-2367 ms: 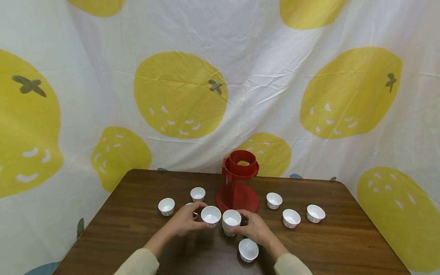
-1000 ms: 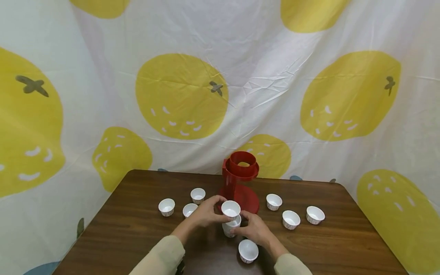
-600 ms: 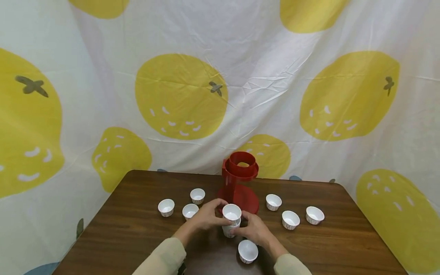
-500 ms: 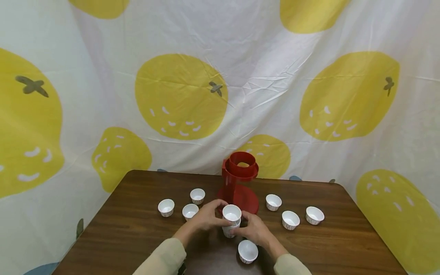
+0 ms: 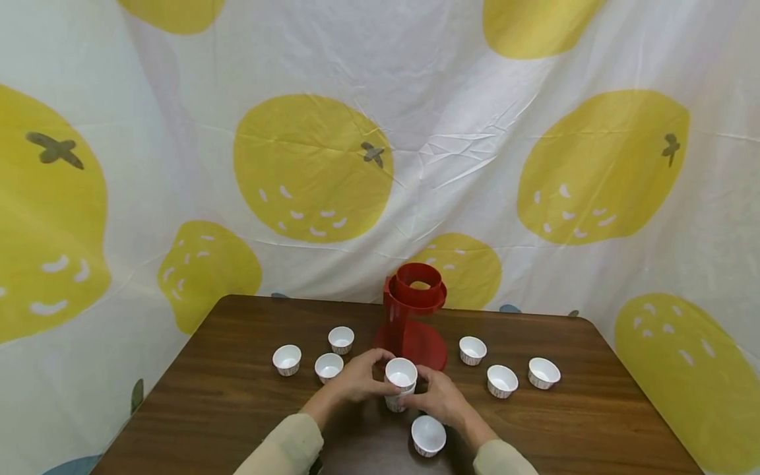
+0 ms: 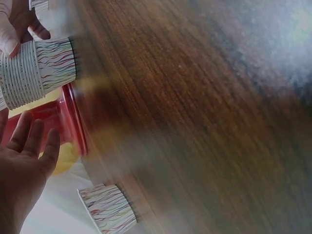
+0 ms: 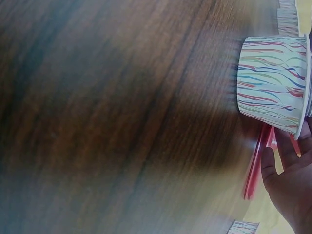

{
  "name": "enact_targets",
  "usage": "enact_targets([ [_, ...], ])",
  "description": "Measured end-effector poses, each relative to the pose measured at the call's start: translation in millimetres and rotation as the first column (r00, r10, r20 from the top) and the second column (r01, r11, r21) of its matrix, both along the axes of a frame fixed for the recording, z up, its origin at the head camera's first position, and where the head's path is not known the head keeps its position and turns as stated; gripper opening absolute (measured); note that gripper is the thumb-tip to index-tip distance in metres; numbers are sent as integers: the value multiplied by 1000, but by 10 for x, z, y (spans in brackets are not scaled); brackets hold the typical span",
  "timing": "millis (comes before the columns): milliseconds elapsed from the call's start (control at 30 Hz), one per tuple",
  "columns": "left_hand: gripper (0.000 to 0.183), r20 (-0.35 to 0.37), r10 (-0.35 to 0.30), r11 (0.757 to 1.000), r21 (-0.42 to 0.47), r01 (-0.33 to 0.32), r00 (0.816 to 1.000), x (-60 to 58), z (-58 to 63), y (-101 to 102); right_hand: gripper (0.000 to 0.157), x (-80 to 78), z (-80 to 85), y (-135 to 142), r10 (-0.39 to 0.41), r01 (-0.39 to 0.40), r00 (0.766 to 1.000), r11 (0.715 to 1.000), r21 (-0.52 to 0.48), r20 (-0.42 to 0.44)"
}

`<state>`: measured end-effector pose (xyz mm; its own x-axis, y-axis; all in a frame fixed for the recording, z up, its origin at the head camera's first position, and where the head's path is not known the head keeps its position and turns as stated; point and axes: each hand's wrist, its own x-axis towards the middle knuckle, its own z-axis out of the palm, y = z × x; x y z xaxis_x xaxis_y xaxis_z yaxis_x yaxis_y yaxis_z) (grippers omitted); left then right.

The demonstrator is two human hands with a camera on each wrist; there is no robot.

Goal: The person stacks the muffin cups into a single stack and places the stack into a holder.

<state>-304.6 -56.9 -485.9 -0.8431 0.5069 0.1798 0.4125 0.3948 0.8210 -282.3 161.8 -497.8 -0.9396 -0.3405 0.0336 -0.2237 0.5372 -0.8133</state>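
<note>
A stack of nested white paper baking cups (image 5: 394, 403) stands on the table, straight up. My left hand (image 5: 356, 379) holds the top cup (image 5: 401, 374) between thumb and fingers, at the stack's mouth. From the other side my right hand (image 5: 438, 396) grips the stack lower down. In the left wrist view the many rims of the stack (image 6: 22, 78) lie close together above a wavy striped wall. One single cup (image 5: 428, 435) sits just in front of the right hand; a striped cup (image 7: 273, 80) fills the near part of the right wrist view.
Behind the stack is a red stand (image 5: 410, 316) with a ring on top and a round base. Several single cups are spread over the brown wooden table (image 5: 225, 409), some left (image 5: 287, 359) and some right (image 5: 502, 381). A lemon-print cloth (image 5: 451, 165) hangs behind.
My left hand has carried its cup rightward from beside the stack to over it, then lowered it onto the top. The right hand has kept its grip in place.
</note>
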Motion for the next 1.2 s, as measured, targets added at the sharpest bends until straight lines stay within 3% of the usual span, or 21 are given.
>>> enact_targets([
  [167, 57, -31, -6, 999, -40, 5, 1000, -4, -23, -13, 56, -5, -6, 1, 5, -5, 1000, 1000, 6, -14],
  [800, 61, -34, -2, 997, -71, -1, 999, 30, 1, -65, 63, -5, -3, 1, -4, 4, 1000, 1000, -7, 4],
  [1200, 60, -31, -14, 999, -47, 13, 999, 40, 30, -130, 66, 12, 50, -31, 12, -13, 999, 999, -30, -38],
])
